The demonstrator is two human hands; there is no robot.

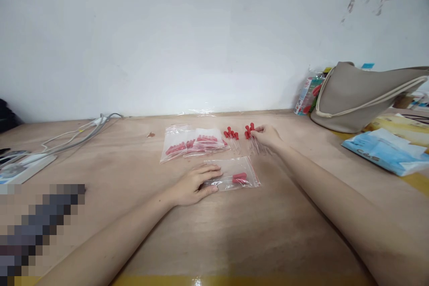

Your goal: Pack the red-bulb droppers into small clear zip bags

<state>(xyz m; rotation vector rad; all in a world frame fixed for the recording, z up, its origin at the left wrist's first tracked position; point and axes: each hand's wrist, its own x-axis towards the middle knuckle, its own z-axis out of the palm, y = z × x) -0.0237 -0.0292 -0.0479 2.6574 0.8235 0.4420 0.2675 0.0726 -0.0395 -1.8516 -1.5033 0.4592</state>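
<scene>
My left hand [196, 184] lies on the left end of a clear zip bag [254, 178], fingers stretched out and thumb apart. Inside that bag are droppers with red rubber bulbs [239, 178]. Farther right, my right hand [267, 135] is closed, thumb and fingertips at the bulb of a dropper [252, 128] in a small bunch; the clear stems point toward me. Just left of it lies another group of red-bulbed droppers [231, 134]. Several filled zip bags [174, 145] overlap behind my left hand, red bulbs showing through.
At the right stand a grey bag [351, 94] with a cord and a plastic-wrapped package [306, 94]. A blue tissue pack [382, 154] lies in front of them. Cables [90, 129] and a white power strip [30, 165] are at the left. A white wall [201, 44] bounds the wooden table.
</scene>
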